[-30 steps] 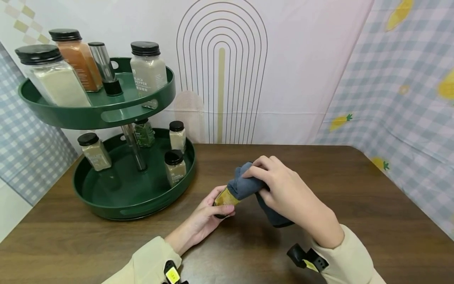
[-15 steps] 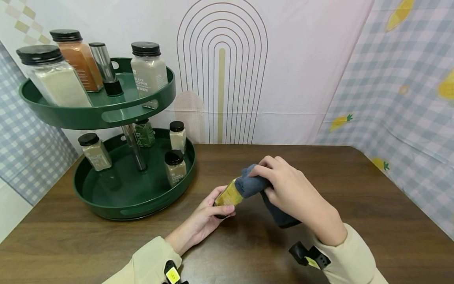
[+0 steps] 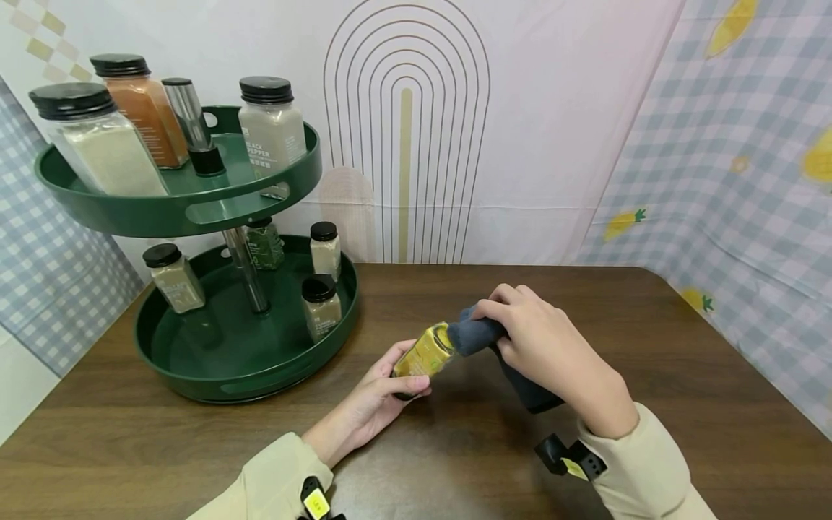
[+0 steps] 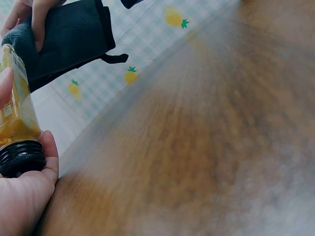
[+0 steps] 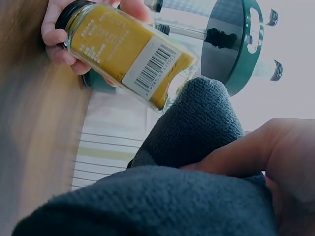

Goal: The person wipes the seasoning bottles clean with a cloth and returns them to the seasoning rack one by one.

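My left hand (image 3: 380,404) grips a glass spice jar (image 3: 425,352) of yellow powder by its black-capped end. The jar is tilted, with its base pointing up to the right and its cap down near my palm. In the right wrist view a barcode label (image 5: 151,69) shows on the jar's side. My right hand (image 3: 529,328) holds a folded dark blue-grey cloth (image 3: 477,334), pinched between thumb and fingers. A rolled edge of the cloth is right at the jar's base, and the rest hangs down below the hand toward the table.
A green two-tier round rack (image 3: 247,386) stands at the left on the wooden table (image 3: 650,361). Large jars and a metal cylinder (image 3: 193,126) are on its upper tier, several small spice jars (image 3: 321,307) on the lower. Patterned cloth backdrops (image 3: 520,130) hang behind.
My right hand and the cloth have slid to the right along the jar toward its base, uncovering more of the yellow side. My left hand and the jar have stayed in place.
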Demonstrator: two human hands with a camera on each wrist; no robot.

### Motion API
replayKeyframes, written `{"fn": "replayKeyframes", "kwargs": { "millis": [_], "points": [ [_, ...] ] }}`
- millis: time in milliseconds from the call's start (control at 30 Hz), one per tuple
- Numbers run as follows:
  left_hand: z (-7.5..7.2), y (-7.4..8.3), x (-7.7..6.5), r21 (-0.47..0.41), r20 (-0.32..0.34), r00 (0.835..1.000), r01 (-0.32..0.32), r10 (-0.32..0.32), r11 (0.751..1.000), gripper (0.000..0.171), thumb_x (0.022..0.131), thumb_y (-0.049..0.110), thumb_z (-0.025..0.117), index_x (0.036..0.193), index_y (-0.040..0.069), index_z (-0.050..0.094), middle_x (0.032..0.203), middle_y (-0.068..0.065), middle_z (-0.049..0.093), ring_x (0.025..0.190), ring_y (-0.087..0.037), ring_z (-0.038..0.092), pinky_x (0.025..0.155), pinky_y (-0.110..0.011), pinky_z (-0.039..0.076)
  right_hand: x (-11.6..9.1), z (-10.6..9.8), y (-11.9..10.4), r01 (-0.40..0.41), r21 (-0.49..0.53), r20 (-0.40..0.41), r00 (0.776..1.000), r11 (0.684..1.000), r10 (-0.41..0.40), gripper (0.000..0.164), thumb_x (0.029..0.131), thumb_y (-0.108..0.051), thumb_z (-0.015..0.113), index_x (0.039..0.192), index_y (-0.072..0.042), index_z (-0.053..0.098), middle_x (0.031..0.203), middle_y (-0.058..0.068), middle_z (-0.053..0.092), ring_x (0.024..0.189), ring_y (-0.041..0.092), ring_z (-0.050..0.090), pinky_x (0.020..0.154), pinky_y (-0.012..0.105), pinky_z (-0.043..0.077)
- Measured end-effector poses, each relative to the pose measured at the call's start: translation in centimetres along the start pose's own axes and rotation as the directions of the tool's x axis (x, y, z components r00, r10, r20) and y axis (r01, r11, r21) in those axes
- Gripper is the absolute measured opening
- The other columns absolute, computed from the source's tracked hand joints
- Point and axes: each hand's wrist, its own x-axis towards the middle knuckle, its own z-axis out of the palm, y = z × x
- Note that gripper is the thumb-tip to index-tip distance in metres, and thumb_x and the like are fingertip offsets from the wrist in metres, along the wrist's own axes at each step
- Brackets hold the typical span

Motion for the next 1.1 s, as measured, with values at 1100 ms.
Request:
{"fn": "replayKeyframes", "kwargs": {
  "millis": [1100],
  "points": [
    [0.0,0.1,-0.1,0.077,0.048,0.998,-0.039,0.035,0.996,0.055,0.078,-0.006,0.066,0.118,0.026,0.045,0.122,-0.008,0.049,0.104,-0.024,0.060,0.093,-0.039,0.047,0.2,1.0,-2.4,0.117,0.107,-0.103,0.989,0.987,-0.106,0.044,0.084,-0.013,0.069,0.124,-0.021,0.056,0.103,0.006,0.057,0.092,0.022,0.058,0.075,0.041,0.052]
  ]
}}
